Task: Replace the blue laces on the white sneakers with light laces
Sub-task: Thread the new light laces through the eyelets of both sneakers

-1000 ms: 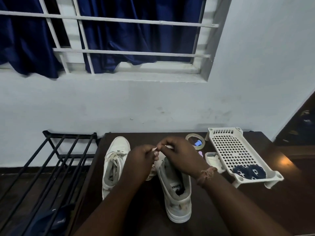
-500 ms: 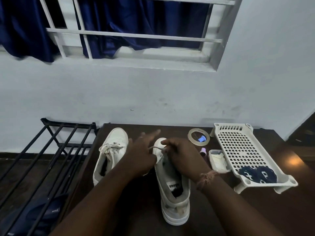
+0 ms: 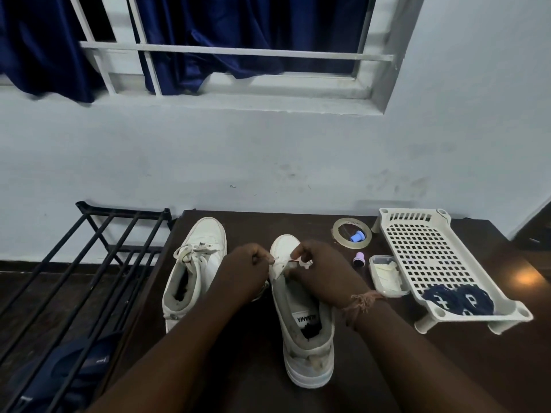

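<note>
Left hand (image 3: 247, 271) was splayed half a second ago; now I'm seeing both hands pinching the light lace (image 3: 280, 265), right hand (image 3: 320, 272) too, threading the right sneaker's (image 3: 301, 317) far eyelets.

Hands (image 3: 280, 272) on sneaker (image 3: 304, 317) lace (image 3: 281, 265)

"ALBANIA" label, upside down, on insole of right sneaker (image 3: 304, 317)
</note>
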### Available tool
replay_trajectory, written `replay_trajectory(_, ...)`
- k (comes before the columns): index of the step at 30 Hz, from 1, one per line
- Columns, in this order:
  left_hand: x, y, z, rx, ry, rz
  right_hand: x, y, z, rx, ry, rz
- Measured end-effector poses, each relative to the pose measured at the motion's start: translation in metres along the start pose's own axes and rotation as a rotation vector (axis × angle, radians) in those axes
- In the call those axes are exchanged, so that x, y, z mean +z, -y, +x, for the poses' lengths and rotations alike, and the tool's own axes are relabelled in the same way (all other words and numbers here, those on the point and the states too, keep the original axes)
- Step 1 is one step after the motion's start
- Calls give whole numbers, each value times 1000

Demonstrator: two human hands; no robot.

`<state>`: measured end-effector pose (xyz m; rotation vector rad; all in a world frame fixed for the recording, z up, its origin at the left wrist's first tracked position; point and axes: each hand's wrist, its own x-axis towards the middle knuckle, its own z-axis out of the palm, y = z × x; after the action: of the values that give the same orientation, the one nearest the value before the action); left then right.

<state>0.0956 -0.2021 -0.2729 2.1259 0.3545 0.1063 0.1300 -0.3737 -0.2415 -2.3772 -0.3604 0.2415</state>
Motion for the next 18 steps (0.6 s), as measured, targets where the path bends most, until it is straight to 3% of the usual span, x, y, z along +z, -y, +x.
replay_trajectory(4,4,6,2,-109,-36,53,-3,-1,-6,-7,120,-194)
replay_trajectory(10,11,12,-1,-67,29,-14,-4,-1,-7,-19,217,-285)
replay_trajectory(18,14,9,-6,-20,11,71,12,-5,0,101,164,-166)
